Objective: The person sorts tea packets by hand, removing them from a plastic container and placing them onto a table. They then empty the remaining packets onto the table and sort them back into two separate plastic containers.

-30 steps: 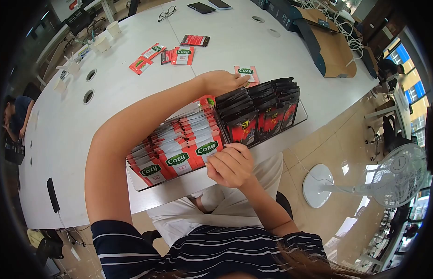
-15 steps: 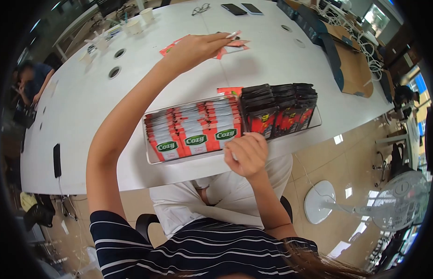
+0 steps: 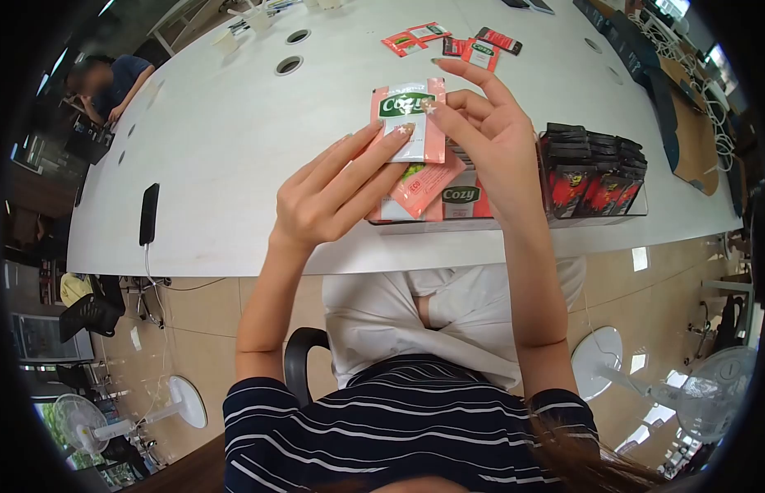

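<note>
My left hand [image 3: 317, 193] is closed on pink-and-white Cozy sachets, its fingertips lying over their faces. The upper Cozy sachet [image 3: 411, 103] faces up. Below it, a second pink sachet [image 3: 432, 185] with a green picture juts out at a slant. My right hand [image 3: 493, 131] pinches the upper one's right edge under the thumb, index finger stretched away. Both hands are above the wire tray [image 3: 637, 215], partly hiding its Cozy sachets [image 3: 460, 197]. Rows of black-and-red sachets [image 3: 596, 168] stand in its right part.
Farther back on the white table [image 3: 210, 164] lie several loose sachets [image 3: 481, 54]. Opened cardboard boxes [image 3: 686, 135] and white cables [image 3: 686, 66] line the right edge. At left are a black phone-like device [image 3: 149, 214] on a cable and a seated person [image 3: 124, 82].
My left hand has come back from the far sachets with sachets in it. My right hand has risen from the tray front to the upper sachet. The view has shifted.
</note>
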